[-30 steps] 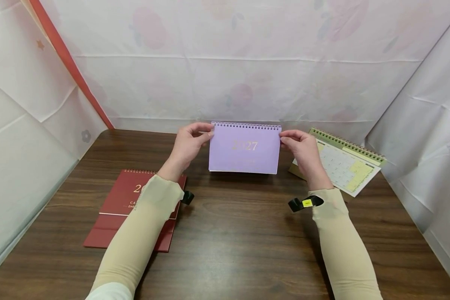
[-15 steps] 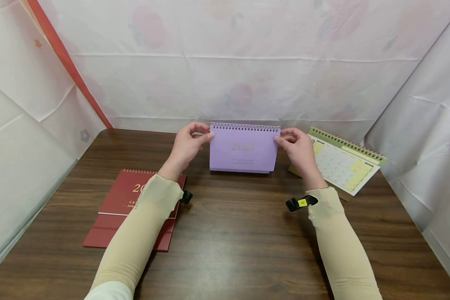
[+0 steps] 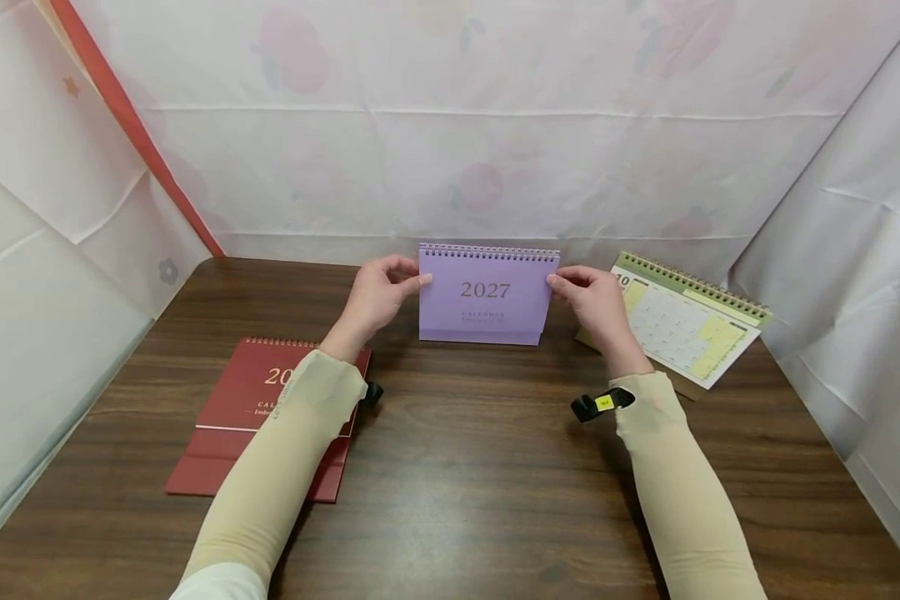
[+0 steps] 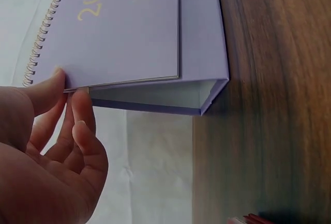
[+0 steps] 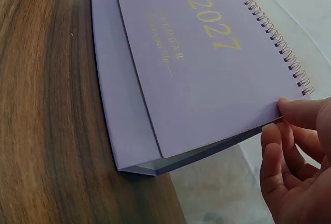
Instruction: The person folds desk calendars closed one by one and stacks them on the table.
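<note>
A purple 2027 desk calendar (image 3: 483,300) stands upright at the back middle of the table, its spiral binding along the top. My left hand (image 3: 378,292) pinches its left edge, thumb on the front cover and fingers behind. On the opposite edge my right hand (image 3: 588,296) does the same just below the spiral. In the left wrist view the purple calendar (image 4: 129,38) shows a hollow, folded stand behind the cover. The right wrist view has the purple calendar (image 5: 191,79) with its base on the wood and gold lettering on the cover.
A red desk calendar (image 3: 228,392) lies at the left, partly under the left forearm. At the right, a green and white calendar (image 3: 682,325) stands tilted beside the right hand. A white patterned cloth (image 3: 480,125) hangs behind the table's back edge.
The purple calendar has come down onto its base and turned slightly, so its lower stand strip shows. The right hand has shifted a little left with it; the left hand has kept its edge.
</note>
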Tool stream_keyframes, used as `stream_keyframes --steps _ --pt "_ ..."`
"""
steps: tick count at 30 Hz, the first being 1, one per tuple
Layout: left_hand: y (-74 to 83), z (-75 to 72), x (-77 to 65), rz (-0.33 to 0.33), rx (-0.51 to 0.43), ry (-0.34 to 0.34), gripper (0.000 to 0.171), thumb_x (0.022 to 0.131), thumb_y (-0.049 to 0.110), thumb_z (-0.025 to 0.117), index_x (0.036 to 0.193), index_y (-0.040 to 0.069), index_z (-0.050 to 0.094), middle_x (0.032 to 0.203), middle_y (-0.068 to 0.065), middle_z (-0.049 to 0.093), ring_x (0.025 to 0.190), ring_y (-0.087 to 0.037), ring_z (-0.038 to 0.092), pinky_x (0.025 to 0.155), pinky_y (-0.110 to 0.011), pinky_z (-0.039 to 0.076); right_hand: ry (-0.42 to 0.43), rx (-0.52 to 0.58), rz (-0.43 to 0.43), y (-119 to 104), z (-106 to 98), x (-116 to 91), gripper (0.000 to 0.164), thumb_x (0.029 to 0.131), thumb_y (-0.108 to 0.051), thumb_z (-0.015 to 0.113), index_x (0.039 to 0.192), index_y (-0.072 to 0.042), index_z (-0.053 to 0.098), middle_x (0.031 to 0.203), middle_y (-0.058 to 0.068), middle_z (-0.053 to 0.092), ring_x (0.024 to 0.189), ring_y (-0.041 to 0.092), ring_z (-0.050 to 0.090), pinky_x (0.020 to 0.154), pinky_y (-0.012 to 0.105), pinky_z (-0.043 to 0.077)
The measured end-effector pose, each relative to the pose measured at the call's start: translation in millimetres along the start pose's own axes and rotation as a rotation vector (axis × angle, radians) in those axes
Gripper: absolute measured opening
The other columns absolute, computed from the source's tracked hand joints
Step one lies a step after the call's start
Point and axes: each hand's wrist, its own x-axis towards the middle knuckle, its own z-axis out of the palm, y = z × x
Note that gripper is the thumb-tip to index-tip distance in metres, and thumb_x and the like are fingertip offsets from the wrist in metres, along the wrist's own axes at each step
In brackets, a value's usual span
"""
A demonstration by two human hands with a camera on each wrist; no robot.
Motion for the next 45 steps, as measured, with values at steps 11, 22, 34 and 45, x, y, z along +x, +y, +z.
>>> stream_keyframes --steps 11,22,34,45 --pt "-12.5 2.6 -0.1 0.115 0.132 -0.023 0.025 0.096 0.022 0.069 0.113 0.004 0.074 0.119 -0.009 0.067 0.102 -0.025 0.061 0.084 -0.039 0.050 -0.082 0.101 -0.019 17 4 6 0.037 0.095 -0.016 0.070 0.126 0.004 0.066 0.115 0.011 0.068 0.098 0.008 0.063 0.092 0.029 0.047" --pt "-13.4 1.1 -0.8 0.231 0.215 -0.090 0.028 0.099 0.017 0.064 0.121 0.002 0.071 0.138 -0.010 0.059 0.130 -0.027 0.053 0.104 -0.042 0.043 -0.109 0.100 -0.063 21 2 7 0.032 0.097 -0.006 0.065 0.127 0.007 0.064 0.137 0.017 0.058 0.120 0.020 0.057 0.089 0.026 0.052" --pt "-9.0 -10.2 -8.6 0.184 0.176 -0.069 0.027 0.099 0.021 0.065 0.119 0.004 0.073 0.141 -0.007 0.057 0.116 -0.027 0.062 0.092 -0.042 0.051 -0.089 -0.008 -0.079 4 3 2 0.036 0.096 -0.014 0.068 0.130 -0.002 0.065 0.128 0.017 0.064 0.117 0.024 0.060 0.100 0.039 0.047" --pt "3.5 -39.5 -35.8 0.160 0.176 -0.066 0.024 0.097 0.026 0.067 0.118 0.016 0.074 0.112 -0.003 0.071 0.087 -0.024 0.066 0.071 -0.039 0.051 -0.146 0.011 -0.099 -21 4 -17 0.035 0.095 -0.015 0.071 0.127 -0.001 0.068 0.124 0.016 0.067 0.113 0.025 0.064 0.098 0.038 0.048"
